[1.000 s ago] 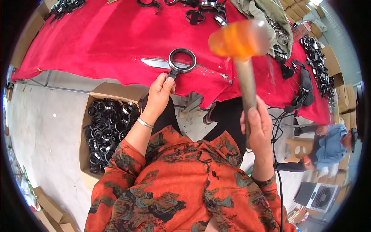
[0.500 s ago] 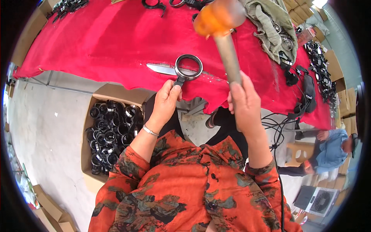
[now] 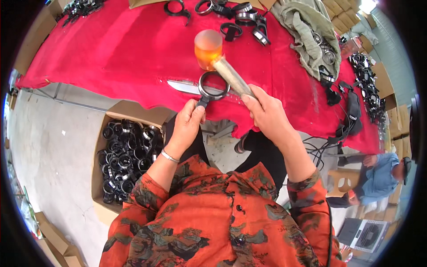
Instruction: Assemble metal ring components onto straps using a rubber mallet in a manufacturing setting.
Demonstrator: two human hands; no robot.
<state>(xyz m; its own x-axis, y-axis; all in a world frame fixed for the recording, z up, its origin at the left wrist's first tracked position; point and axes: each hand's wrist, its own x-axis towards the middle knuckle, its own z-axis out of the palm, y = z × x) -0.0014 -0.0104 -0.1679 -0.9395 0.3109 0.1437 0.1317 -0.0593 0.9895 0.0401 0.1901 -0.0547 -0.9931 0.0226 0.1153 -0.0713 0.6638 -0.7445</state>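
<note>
My left hand is closed on the short stem of a black ring-shaped part with a silver band. That ring rests over a flat metal bar near the front edge of the red-covered table. In my right hand is the wooden handle of a mallet with a translucent orange head. The mallet's head is at the far side of the ring, above the cloth; whether it touches the ring I cannot tell.
Left of my legs stands a cardboard box full of similar black rings. More ring parts lie at the table's far side. A grey-green cloth, a black strap and cables are at the right. Another person sits further right.
The mallet has come down and to the left, from high over the table to beside the ring. My left hand and the ring have shifted slightly nearer to me.
</note>
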